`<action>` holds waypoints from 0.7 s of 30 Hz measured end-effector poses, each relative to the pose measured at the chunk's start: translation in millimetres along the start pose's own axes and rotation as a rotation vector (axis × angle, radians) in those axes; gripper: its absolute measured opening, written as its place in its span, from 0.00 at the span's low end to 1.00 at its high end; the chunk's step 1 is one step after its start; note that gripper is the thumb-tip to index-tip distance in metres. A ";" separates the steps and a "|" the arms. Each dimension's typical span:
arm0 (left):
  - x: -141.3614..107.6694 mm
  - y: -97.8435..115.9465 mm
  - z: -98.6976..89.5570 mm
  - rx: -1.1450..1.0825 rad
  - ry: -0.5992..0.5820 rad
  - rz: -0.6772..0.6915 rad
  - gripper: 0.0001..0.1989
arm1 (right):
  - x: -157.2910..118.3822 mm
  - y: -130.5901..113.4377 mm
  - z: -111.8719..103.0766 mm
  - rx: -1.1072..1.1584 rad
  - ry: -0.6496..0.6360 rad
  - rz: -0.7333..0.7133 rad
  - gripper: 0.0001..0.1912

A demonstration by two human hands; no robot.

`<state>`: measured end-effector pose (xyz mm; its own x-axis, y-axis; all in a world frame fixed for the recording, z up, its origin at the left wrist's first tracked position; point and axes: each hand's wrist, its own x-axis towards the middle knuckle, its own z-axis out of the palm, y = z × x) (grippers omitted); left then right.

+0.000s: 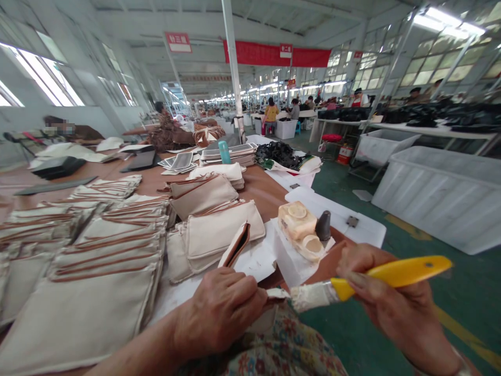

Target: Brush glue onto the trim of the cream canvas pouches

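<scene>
My right hand [391, 297] is closed round the yellow handle of a paintbrush [391, 272]. Its pale, caked bristles point left and meet, or nearly meet, the end of a white-edged piece [278, 294]. That piece sticks out of my left hand [225, 305], whose fingers are curled round it; most of it is hidden. Just behind my left hand a cream pouch [235, 245] with brown edging stands with its dark mouth open. Beyond the brush, a glue-stained plastic container [298, 222] and a dark cone-shaped nozzle [323, 225] rest on white paper.
Stacks of cream pouches [105, 297] with brown trim cover the table's left side. A teal bottle [224, 152] stands farther back, beside black scraps [279, 155]. A large white bin [438, 193] is on the floor at right. Other people work in the distance.
</scene>
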<state>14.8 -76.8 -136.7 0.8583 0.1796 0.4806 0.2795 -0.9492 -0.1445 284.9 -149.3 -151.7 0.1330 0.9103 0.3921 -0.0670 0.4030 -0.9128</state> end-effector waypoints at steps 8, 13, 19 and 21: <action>-0.2 1.7 -10.9 0.008 -0.022 -0.021 0.12 | -5.2 14.4 9.4 -0.006 -0.159 0.093 0.11; -4.1 2.5 -9.2 0.041 0.021 -0.017 0.12 | -4.7 16.6 10.4 0.013 0.031 -0.012 0.07; 6.2 -16.7 1.5 0.083 0.061 -0.018 0.17 | -7.1 9.9 2.4 -0.084 -0.040 0.014 0.11; 21.1 -29.1 -2.9 -0.005 0.138 -0.074 0.17 | -5.2 5.6 -13.9 -0.132 0.195 -0.058 0.11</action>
<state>23.5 -46.2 -119.9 0.7680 0.2117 0.6044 0.3371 -0.9361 -0.1004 297.5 -153.1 -160.4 0.3222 0.8452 0.4263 0.0744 0.4263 -0.9015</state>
